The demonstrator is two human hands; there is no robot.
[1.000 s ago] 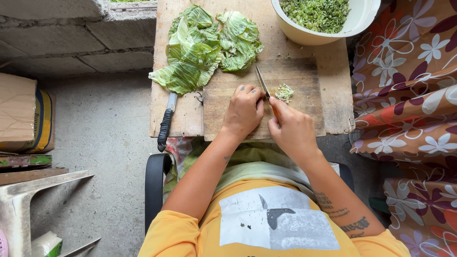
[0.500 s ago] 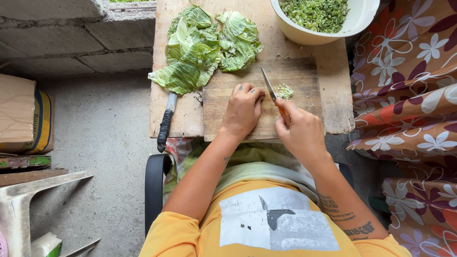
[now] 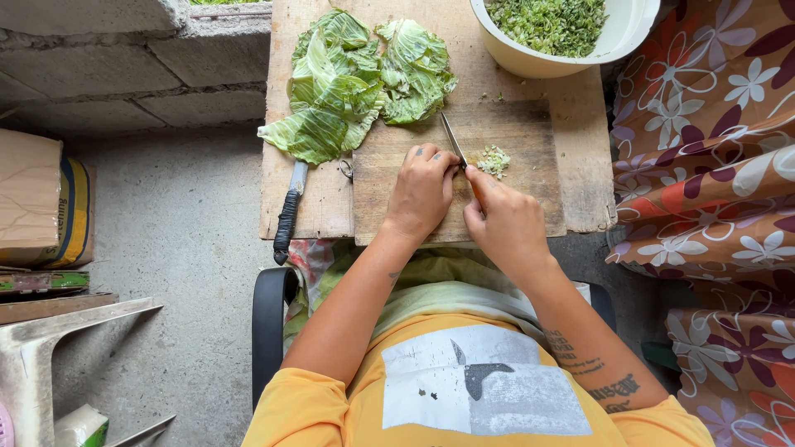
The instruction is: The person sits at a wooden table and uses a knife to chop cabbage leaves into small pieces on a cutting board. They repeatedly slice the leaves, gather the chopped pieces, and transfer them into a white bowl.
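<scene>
I'm seeing right hand (image 3: 507,222) fingers gripping the knife (image 3: 453,139) beside chopped greens (image 3: 495,160); left hand (image 3: 424,192) fingers curling, pressing something hidden onto the cutting board (image 3: 513,132).

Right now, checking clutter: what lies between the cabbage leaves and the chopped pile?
Head view: the knife blade, over bare cutting board, between leaves and pile.

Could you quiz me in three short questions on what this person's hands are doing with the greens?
1. True or false: the right hand holds a knife.
2. Which lies left of the cutting board? A) a second knife B) a spoon C) a cup
3. What fills the white bowl?

Key: 1 true. 2 A. 3 chopped greens; whole cabbage leaves wait behind the left hand.
</scene>
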